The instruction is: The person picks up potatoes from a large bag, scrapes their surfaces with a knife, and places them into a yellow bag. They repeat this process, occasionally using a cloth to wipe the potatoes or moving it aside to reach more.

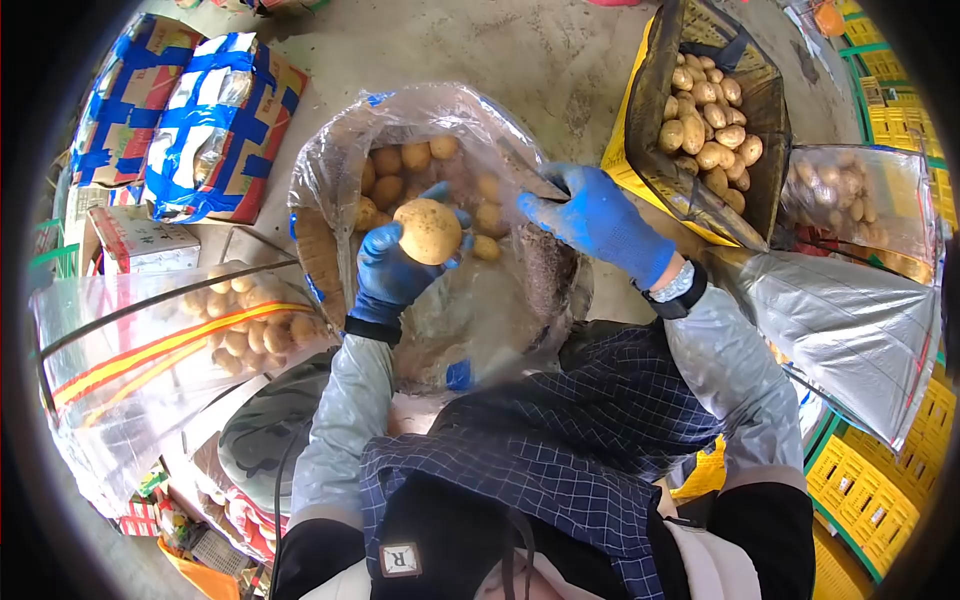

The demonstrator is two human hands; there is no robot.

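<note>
My left hand [388, 272], in a blue glove, is closed around a large round potato [430, 231] held over a cardboard box [318, 250]. A transparent plastic liner [450, 335] covers the inside of this box, and several potatoes [415, 157] lie at its far end. At the box's right side, my right hand [605, 222], also gloved in blue, pinches the plastic-covered box flap [528, 172] between thumb and fingers.
A yellow bag with a dark lining [640, 95] holds many potatoes at the upper right. Blue-taped cartons [215, 130] stand upper left. Plastic-covered potatoes [255, 325] sit at left. A silver sheet [840, 325] and yellow crates [870, 490] are at right.
</note>
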